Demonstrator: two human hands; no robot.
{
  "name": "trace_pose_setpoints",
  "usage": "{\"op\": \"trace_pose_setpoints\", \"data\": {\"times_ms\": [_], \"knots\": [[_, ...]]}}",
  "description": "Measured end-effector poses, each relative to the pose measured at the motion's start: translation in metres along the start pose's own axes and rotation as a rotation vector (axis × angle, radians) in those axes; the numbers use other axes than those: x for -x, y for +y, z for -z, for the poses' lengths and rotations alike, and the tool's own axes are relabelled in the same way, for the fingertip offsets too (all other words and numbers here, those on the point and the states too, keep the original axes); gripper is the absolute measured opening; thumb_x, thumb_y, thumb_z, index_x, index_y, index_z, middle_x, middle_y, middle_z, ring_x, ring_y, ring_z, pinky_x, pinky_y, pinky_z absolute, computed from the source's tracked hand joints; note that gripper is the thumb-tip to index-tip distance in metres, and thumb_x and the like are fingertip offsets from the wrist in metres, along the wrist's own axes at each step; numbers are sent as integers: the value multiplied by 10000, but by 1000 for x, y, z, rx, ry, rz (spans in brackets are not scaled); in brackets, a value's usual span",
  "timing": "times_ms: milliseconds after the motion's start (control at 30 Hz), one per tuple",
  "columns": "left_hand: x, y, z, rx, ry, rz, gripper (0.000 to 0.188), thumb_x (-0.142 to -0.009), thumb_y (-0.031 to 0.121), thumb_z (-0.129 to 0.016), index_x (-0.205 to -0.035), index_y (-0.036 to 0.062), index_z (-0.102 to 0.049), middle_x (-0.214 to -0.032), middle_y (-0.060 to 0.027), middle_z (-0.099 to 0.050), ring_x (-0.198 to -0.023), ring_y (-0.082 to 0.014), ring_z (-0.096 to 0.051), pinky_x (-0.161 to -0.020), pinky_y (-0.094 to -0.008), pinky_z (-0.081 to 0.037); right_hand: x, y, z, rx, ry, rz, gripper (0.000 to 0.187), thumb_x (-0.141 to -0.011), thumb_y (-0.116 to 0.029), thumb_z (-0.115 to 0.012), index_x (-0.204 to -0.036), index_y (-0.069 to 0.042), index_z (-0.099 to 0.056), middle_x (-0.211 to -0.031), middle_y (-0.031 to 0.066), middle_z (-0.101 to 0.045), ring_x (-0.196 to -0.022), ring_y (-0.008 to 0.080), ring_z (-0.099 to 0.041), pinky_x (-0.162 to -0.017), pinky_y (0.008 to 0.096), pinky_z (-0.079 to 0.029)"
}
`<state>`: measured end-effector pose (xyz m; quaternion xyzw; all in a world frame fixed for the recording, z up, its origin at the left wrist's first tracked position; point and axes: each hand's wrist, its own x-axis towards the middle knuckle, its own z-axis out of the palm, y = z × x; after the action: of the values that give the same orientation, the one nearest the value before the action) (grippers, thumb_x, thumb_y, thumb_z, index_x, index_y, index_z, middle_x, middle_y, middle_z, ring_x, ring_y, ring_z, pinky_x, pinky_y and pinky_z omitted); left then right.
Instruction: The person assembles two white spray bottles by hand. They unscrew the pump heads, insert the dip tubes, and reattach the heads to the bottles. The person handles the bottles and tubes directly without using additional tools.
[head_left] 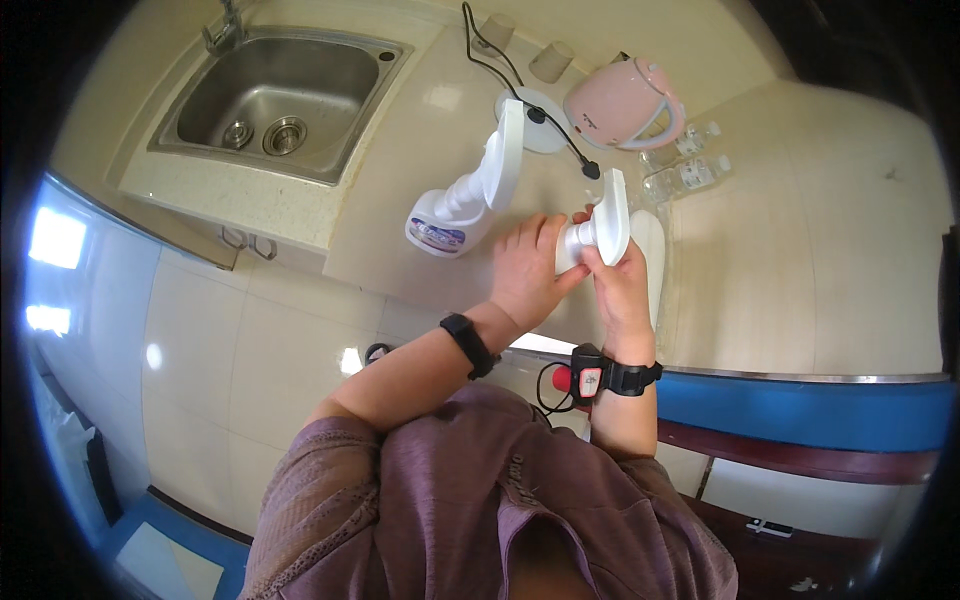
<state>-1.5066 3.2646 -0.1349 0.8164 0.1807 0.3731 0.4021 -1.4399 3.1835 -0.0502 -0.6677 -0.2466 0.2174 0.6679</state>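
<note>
Both my hands are on a white spray bottle (614,215) over the counter's front part. My left hand (527,268) wraps round the bottle's body, which its fingers mostly cover. My right hand (624,290) closes on the neck, just under the spray head. Left of my hands, a second white spray bottle (437,226) with a purple-blue label stands on the counter, its tall head leaning toward the right. Beside my right wrist lies a long white object (650,250), partly hidden by the hand; its kind is unclear.
A pink electric kettle (618,103) stands at the back, beside its round white base (545,132) and black cord. Two paper cups (551,62) sit near the wall. Clear plastic bottles (690,178) lie right of the kettle. A steel sink (345,60) is set in the counter at far left.
</note>
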Motion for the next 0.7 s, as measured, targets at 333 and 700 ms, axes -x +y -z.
{"op": "trace_pose_setpoints", "data": {"times_ms": [333, 700], "knots": [[0, 1, -1, -14, 1, 15, 695, -710, 341, -772, -1275, 94, -454, -1204, -141, -525, -1079, -334, -531, -859, -468, -400, 3, 10, -3, 64, 91, 32, 305, -793, -38, -748, -1068, -20, -617, -1052, 31, -649, -950, 113, -602, -870, 265, -473], [1, 4, -7, -44, 15, -5, 718, -682, 339, -793, -1266, 84, -461, -1207, -143, -525, -1065, -331, -532, -850, -461, -396, 3, 20, -6, 125, 223, 117, 300, -775, -63, -780, -1003, -39, -585, -914, 7, -626, -845, 77, -571, -775, 246, -472]]}}
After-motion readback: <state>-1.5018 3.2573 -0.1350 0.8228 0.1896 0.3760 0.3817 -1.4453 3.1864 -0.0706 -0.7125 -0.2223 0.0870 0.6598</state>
